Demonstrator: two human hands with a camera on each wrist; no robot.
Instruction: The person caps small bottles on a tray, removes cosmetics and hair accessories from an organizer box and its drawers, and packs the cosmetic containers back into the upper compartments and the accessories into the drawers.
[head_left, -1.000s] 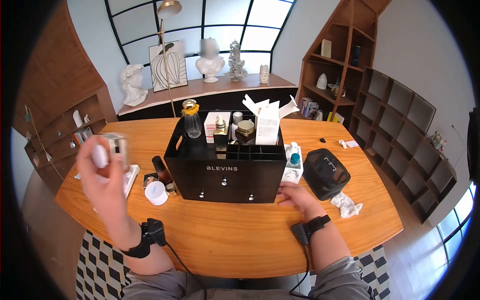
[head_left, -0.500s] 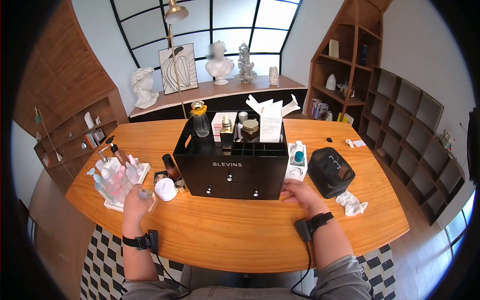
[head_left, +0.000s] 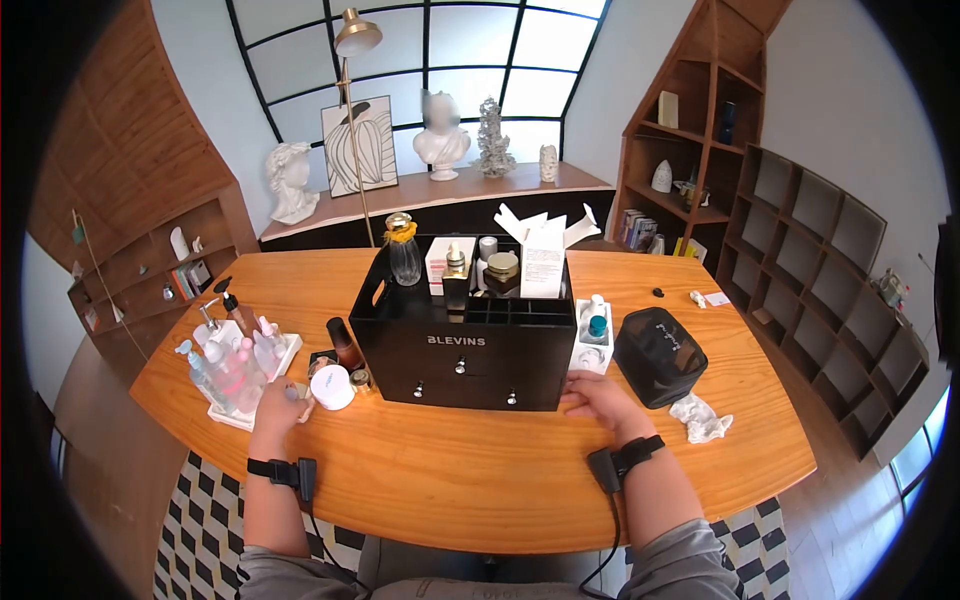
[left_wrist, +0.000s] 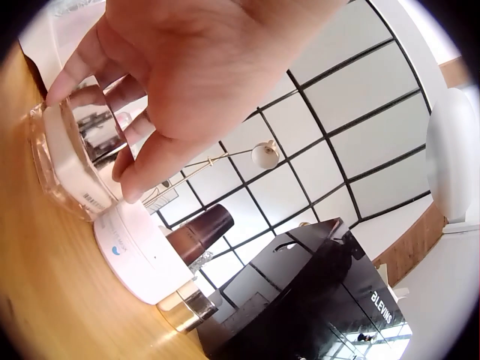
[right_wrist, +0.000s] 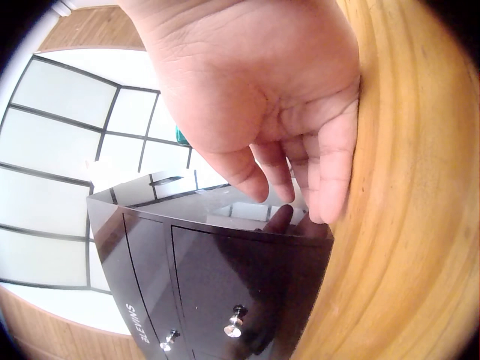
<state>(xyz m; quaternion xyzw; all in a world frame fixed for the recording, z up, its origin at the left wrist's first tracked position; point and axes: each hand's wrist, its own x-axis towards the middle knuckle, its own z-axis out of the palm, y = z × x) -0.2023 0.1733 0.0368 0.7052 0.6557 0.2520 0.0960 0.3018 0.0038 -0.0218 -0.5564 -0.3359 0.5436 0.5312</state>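
Note:
On the left of the table my left hand (head_left: 280, 405) pinches a squat, clear-walled glass bottle (left_wrist: 71, 154) by its silvery top, its base at the wood. A round white jar (head_left: 331, 387) stands right beside it, with a small gold-lidded jar (left_wrist: 185, 306) and a dark brown bottle (head_left: 344, 343) just beyond. My right hand (head_left: 600, 397) rests on the table with loosely bent fingers, its fingertips at the right side of the black BLEVINS organizer (head_left: 480, 380). Nothing is held in the right hand.
In the organizer's top are a glass bottle with a yellow ribbon (head_left: 404, 258), a dropper bottle (head_left: 456, 280) and a white box (head_left: 543, 270). A white tray (head_left: 290, 352) of pump bottles is at left. A black mesh bag (head_left: 658, 360) and crumpled tissue (head_left: 702, 418) lie right.
My left hand has come down from above the table's left side with the glass bottle and set it beside the white jar. The right hand has stayed by the organizer.

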